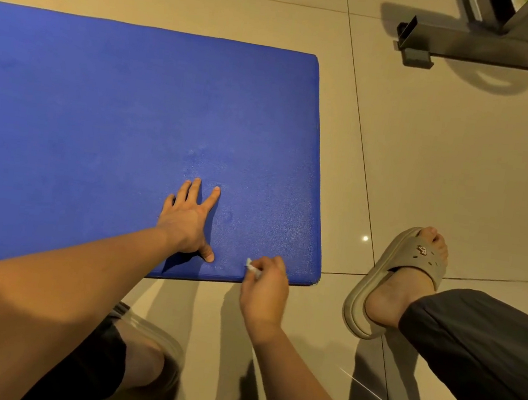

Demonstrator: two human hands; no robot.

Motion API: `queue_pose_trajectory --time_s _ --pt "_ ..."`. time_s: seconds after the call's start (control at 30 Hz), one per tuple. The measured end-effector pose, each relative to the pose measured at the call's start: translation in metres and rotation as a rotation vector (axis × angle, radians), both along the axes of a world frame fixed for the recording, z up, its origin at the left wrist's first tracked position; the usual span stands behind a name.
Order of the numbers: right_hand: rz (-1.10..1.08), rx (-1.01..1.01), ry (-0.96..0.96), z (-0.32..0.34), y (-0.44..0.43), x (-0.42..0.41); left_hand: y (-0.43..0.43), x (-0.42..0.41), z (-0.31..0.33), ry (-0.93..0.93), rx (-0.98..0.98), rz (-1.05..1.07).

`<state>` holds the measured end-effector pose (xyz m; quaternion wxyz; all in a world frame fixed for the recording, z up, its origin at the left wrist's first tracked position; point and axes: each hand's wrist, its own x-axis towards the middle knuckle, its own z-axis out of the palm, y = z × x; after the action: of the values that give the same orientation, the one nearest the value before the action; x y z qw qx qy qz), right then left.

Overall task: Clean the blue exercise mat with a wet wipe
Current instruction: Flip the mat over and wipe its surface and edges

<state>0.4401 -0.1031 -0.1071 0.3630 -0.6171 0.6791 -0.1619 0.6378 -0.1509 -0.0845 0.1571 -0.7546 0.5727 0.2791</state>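
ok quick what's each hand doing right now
left hand: open, fingers spread flat on the blue mat
right hand: closed, pinching a small white wipe at the mat's near edge

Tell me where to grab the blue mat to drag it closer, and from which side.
Grip the blue mat at its near right corner from the near side, fingers under the rim, thumb on top. It lies flat on the floor, so only the edge offers a hold. Use the left hand, flat on it; the right hand pinches the wet wipe.
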Motion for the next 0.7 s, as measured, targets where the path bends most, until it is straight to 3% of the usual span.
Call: queue_pose_trajectory --time_s 0.1,0.17,0.47,0.57,0.7 --pt "0.23 0.001 0.045 -0.002 -0.001 0.003 0.0 0.0 0.0 -0.004 0.007 -0.004" --pt "0.244 -0.026 0.101 -0.003 -0.007 -0.009 -0.001 -0.001 0.001 -0.003 0.008 -0.002" --pt "-0.247 -0.037 0.2 0.005 -0.049 -0.071 -0.001 -0.001 0.002 -0.003 -0.005 0.005" --pt "-0.157 0.003 0.168 0.006 -0.035 -0.035 -0.002 -0.002 0.001 -0.006 -0.004 0.002" --pt "0.12 -0.018 0.073 0.005 -0.012 0.015 -0.002 -0.001 -0.001 -0.022 -0.005 -0.007"
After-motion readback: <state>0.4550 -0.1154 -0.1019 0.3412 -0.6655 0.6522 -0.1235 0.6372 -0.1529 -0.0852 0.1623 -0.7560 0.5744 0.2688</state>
